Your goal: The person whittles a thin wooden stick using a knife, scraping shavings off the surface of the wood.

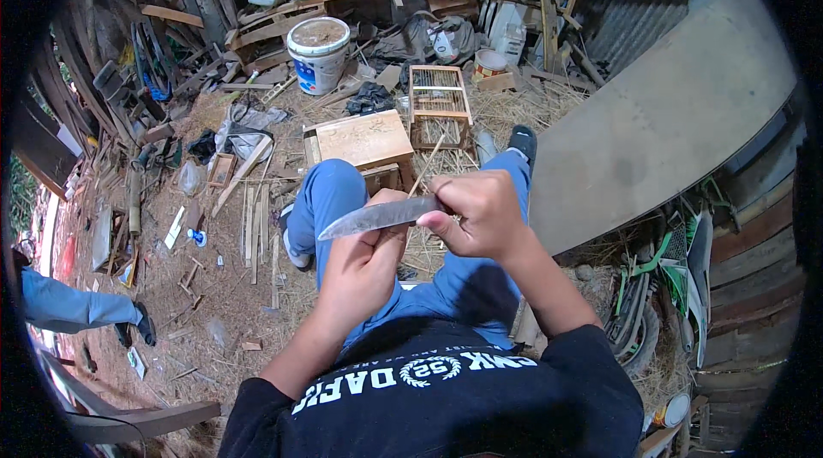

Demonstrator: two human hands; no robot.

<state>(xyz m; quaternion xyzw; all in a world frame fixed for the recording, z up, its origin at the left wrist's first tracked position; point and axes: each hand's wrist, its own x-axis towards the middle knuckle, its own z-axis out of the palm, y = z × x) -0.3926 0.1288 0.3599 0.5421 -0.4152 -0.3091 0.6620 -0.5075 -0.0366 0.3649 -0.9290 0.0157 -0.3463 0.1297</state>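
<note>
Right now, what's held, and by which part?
The right hand grips a knife at its handle end, mostly hidden in the fist. Whether the left hand, partly behind the knife, holds anything can't be told.

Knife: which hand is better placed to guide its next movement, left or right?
Probably the right hand: it is closed around the handle end of the knife, which points leftward. The left hand lies partly behind the knife, fingers curled; whether it holds anything is unclear.
</note>
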